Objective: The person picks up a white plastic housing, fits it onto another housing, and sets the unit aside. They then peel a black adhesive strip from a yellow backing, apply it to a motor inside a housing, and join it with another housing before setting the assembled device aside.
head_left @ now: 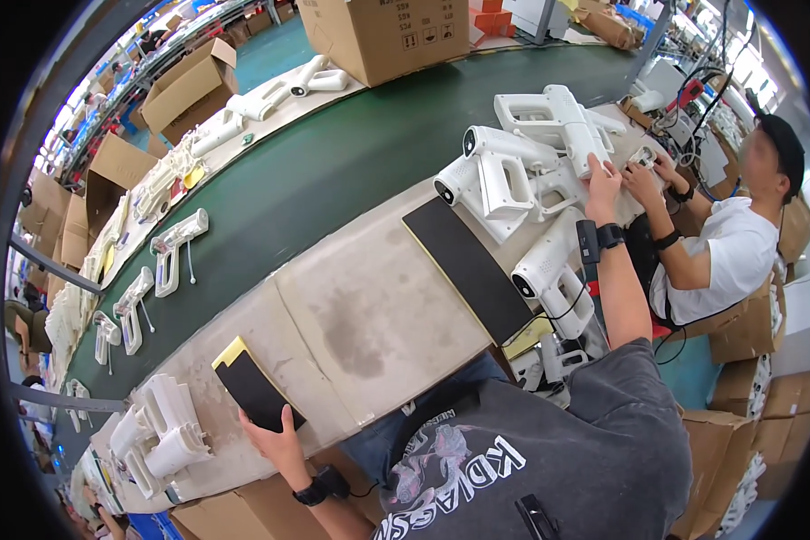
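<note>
My left hand (277,447) is at the near end of a small black sheet with yellow backing (263,393), thumb on one side and fingers on the other. The sheet lies slanted on the worktop. At the right, my right arm reaches forward and my right hand (603,184) grips the near end of a white gun-shaped device (562,121). That device rests on top of several similar white devices (504,180) heaped together. Another white gun-shaped device (553,261) lies beside my right forearm. A larger black sheet with a yellow edge (468,270) lies between my hands.
A green conveyor belt (333,171) runs beyond the worktop (333,315), carrying opened white shells (180,252). White half-shells (166,427) stand at the left. A carton (387,40) sits across the belt. A co-worker (729,234) handles a small part at the right.
</note>
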Available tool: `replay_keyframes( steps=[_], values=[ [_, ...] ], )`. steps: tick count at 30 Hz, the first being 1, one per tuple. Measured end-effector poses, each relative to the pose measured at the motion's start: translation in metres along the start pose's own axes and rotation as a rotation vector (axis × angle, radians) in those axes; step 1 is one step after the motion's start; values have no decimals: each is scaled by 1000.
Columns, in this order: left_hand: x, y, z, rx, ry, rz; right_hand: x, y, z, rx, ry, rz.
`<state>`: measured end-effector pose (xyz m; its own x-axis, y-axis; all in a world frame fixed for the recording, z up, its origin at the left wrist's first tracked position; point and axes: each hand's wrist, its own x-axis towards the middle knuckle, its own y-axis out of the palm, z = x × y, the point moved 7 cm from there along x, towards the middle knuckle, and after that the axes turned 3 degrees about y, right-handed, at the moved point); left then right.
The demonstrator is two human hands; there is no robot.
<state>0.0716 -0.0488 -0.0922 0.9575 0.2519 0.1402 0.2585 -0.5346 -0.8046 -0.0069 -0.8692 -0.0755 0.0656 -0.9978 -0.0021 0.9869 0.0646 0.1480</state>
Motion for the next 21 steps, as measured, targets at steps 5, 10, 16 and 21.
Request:
replay_keyframes(
  steps=[5, 10, 16, 21],
  values=[
    [3, 1, 3, 53, -52, -24, -10, 1, 7, -240, -83, 118],
    [15, 5, 20, -255, -83, -21, -14, -1, 2, -313, -132, 209],
    [16, 0, 20, -371, -109, -78, -14, 5, 1, -433, -250, 169],
    [5, -20, -9, -845, -184, 79, -83, 29, 64, -477, -626, 228]
  ],
)
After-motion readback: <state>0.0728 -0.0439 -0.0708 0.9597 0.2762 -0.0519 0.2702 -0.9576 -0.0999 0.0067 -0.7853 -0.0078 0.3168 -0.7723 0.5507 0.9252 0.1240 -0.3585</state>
